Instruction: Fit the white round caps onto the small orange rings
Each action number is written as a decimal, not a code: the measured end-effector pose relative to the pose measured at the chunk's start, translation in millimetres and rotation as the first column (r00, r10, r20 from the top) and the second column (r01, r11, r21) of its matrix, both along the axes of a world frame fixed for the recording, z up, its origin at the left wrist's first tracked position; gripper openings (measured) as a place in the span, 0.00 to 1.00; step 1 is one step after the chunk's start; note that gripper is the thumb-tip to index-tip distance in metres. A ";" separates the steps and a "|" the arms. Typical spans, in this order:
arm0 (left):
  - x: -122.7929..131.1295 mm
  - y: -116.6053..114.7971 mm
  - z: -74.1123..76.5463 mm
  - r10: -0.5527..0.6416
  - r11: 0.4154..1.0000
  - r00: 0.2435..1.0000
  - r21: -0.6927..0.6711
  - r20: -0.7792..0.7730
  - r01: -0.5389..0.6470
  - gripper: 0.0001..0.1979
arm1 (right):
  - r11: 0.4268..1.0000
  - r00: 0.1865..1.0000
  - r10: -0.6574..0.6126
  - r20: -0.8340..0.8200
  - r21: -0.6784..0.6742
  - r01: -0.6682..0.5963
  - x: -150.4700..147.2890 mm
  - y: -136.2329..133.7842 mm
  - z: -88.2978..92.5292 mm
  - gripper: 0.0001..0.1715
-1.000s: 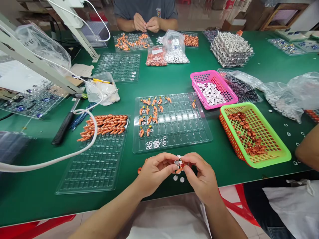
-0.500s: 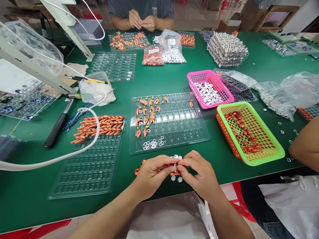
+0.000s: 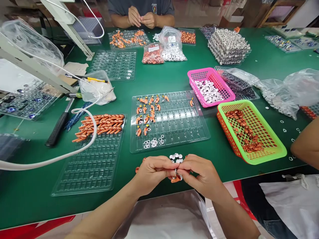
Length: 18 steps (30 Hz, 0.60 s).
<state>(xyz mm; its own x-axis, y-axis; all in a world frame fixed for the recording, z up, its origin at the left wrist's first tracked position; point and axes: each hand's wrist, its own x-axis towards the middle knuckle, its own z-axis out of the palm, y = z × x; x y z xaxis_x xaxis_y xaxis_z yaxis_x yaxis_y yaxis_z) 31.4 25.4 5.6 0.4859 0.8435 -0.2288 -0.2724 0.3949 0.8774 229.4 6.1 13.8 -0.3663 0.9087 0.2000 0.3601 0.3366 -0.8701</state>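
My left hand [image 3: 152, 174] and my right hand [image 3: 200, 172] meet at the table's near edge, fingertips pinched together. Between them is a tiny silvery piece [image 3: 175, 171], mostly hidden by the fingers. Just beneath the fingertips shows an orange part [image 3: 175, 179]; whether it is held or lies on the table I cannot tell. White round discs [image 3: 176, 156] lie right behind the fingertips. Beyond them, a clear compartment tray [image 3: 174, 129] holds curved orange pieces [image 3: 147, 113] with dark and yellow ends, plus several white rings [image 3: 154, 142] in its front row.
To the right stand a green basket [image 3: 276, 154] of orange-brown parts and a pink basket [image 3: 228, 93] of white discs. On the left are a tray [image 3: 84, 176] of orange pieces, a hammer [image 3: 58, 127] and a white cable [image 3: 93, 132]. A co-worker's arm [image 3: 305, 142] rests at right.
My hands stay pinched together, with the fingers slightly shifted. More of the white discs behind them and of the orange part below now shows. The view has tilted slightly.
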 end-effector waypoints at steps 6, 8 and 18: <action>0.8 -2.2 -0.9 0.016 0.999 1.000 0.038 -0.016 -0.016 0.05 | 0.998 1.000 0.022 0.012 0.052 -0.022 -0.8 -3.5 -1.5 0.08; 1.6 -2.5 -1.0 0.027 0.999 0.999 0.030 -0.020 -0.027 0.05 | 0.998 1.000 0.023 0.017 0.058 -0.024 -0.8 -3.7 -2.3 0.08; 6.2 -3.2 0.2 0.057 0.998 0.992 0.047 -0.115 -0.052 0.07 | 0.998 0.998 -0.052 0.036 0.024 0.051 -3.8 -0.5 -5.3 0.09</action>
<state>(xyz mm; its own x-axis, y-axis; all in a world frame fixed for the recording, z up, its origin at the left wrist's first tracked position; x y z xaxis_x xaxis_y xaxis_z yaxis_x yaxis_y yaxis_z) 37.7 22.2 5.8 0.4114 0.8783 -0.2437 -0.1871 0.3431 0.9205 225.6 5.5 8.5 -0.3264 0.9219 0.2087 0.4092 0.3368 -0.8480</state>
